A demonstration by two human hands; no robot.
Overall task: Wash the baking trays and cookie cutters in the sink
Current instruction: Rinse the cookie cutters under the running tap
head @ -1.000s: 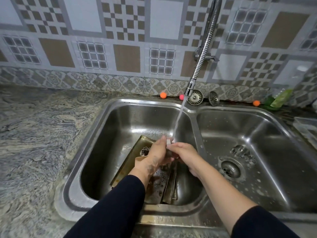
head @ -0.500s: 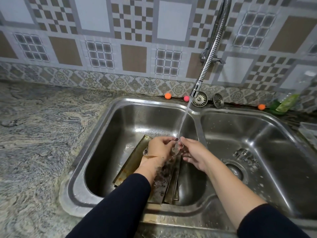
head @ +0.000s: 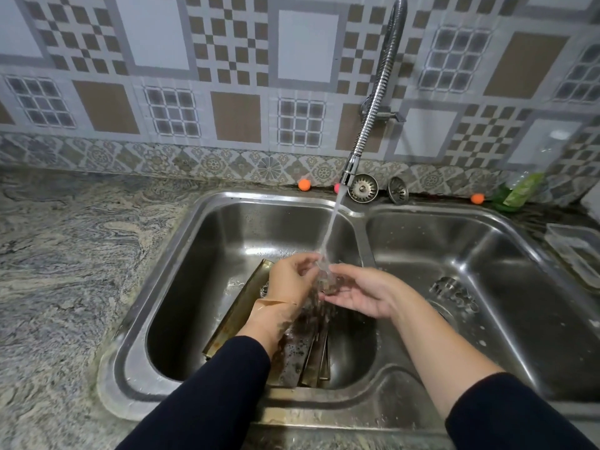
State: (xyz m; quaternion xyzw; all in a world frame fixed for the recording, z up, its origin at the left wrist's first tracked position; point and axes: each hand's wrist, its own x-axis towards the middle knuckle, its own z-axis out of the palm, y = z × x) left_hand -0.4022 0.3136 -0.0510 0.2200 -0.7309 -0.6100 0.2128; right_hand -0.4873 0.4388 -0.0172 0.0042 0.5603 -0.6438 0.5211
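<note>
Over the left basin of the steel sink (head: 194, 241), my left hand (head: 290, 279) and my right hand (head: 363, 293) meet under the running water. Between them is a small metal cookie cutter (head: 326, 279), blurred by the stream. My left fingers curl onto it, and my right thumb and fingers pinch it from the other side, palm up. Below the hands, stained baking trays (head: 242, 311) lean in the left basin, partly hidden by my left arm. Another cookie cutter (head: 264, 289) lies on a tray. More cutters (head: 453, 292) lie in the right basin.
The flexible tap (head: 370, 121) pours into the left basin. Two sink strainers (head: 363, 188) and small orange balls (head: 304, 184) sit on the back ledge. A green bottle (head: 519, 190) and a clear container (head: 578, 251) stand at the right. Granite counter (head: 71, 254) lies to the left.
My hands have drawn slightly apart and turned the cutter under the stream. My right hand has rolled palm up. The camera has tilted up a little.
</note>
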